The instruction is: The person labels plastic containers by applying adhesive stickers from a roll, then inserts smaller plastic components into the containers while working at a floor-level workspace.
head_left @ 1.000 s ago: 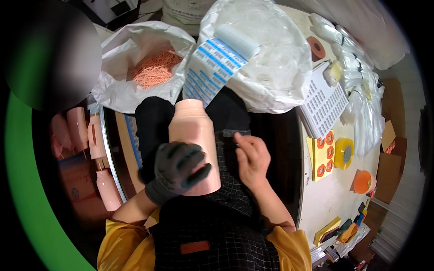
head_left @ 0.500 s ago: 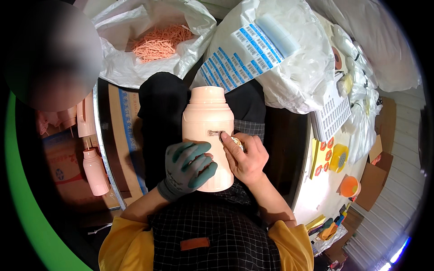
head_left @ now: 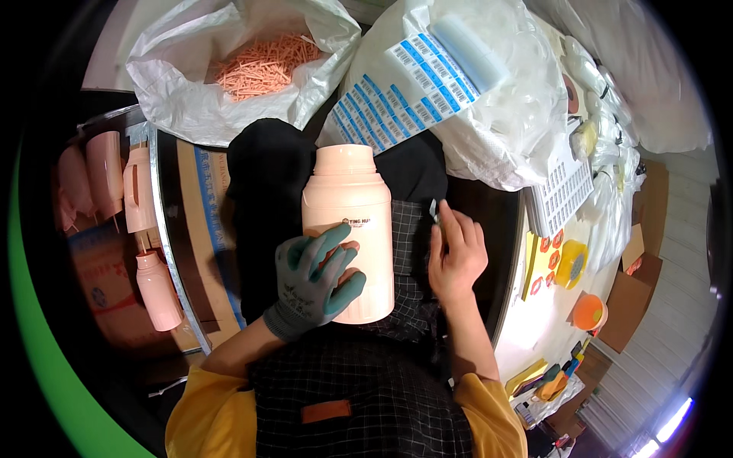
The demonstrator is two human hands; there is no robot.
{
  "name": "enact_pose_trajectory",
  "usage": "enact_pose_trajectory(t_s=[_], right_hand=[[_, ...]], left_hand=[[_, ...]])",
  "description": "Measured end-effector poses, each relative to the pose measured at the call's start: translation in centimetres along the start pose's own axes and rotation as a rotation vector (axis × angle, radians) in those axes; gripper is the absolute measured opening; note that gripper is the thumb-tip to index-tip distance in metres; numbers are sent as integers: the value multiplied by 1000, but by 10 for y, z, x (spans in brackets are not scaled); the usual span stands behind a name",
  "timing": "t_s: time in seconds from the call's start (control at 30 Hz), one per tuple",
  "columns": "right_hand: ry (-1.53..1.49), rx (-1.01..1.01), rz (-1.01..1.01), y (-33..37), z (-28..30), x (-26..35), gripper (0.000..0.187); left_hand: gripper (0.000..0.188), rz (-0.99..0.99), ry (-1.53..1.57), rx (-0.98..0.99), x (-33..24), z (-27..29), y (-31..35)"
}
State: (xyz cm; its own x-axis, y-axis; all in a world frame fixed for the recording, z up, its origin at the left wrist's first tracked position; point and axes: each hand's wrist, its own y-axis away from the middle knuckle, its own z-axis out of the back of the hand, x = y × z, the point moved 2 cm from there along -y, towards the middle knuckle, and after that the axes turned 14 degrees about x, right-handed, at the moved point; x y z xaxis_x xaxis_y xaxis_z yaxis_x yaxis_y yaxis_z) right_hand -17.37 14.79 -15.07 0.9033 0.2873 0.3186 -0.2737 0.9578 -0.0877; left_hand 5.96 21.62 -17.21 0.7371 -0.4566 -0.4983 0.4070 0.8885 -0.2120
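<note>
A peach-pink vacuum flask (head_left: 348, 198) stands upright in front of my body, neck toward the far side, with a small dark printed mark on its front. My left hand (head_left: 309, 278), in a grey knit glove with green-coated fingers, holds the flask by its lower front, partly covering it. Some fingertips of that glove are bare. To the right of the flask and apart from it, my bare right hand (head_left: 458, 252) pinches a small, thin, clear-looking piece of film (head_left: 434, 210) between thumb and fingers.
A white sack (head_left: 183, 99) of peach plastic sticks lies far left; a sheet of blue-and-white labels (head_left: 397, 99) rests on a bulging plastic bag (head_left: 504, 130). Pink flask bodies (head_left: 159, 290) stand at left. The right-hand table holds a yellow tape roll (head_left: 572, 265) and an orange cup (head_left: 589, 312).
My right hand has left the flask's mark and moved right, carrying the small piece of film. My left hand stays on the flask, fingers a little more spread. The person at upper left is gone.
</note>
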Motion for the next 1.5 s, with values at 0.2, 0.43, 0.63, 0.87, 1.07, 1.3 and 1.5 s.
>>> enact_pose_trajectory(t_s=[0.2, 0.43, 0.63, 0.87, 1.07, 1.3, 1.5], right_hand=[[-596, -11, 233, 7, -30, 36, 45], [-1033, 68, 293, 30, -22, 74, 42], [-1400, -225, -371, 97, 28, -16, 25], [-326, -505, -1041, 220, 83, -232, 21], [-96, -352, -1167, 228, 77, -272, 25], [47, -338, -889, 231, 86, -282, 22], [2, -278, -901, 230, 99, -278, 35]], left_hand=[[41, -58, 116, 44, 1, 26, -29], [30, 346, 713, 271, 93, 62, -107], [22, 25, 890, 438, 119, 37, -117], [42, -86, 254, 35, 44, 21, -181], [35, -753, 77, 545, -207, -114, -233], [40, -723, -84, 768, -282, -253, -260], [63, -727, -120, 880, -291, -249, -261]])
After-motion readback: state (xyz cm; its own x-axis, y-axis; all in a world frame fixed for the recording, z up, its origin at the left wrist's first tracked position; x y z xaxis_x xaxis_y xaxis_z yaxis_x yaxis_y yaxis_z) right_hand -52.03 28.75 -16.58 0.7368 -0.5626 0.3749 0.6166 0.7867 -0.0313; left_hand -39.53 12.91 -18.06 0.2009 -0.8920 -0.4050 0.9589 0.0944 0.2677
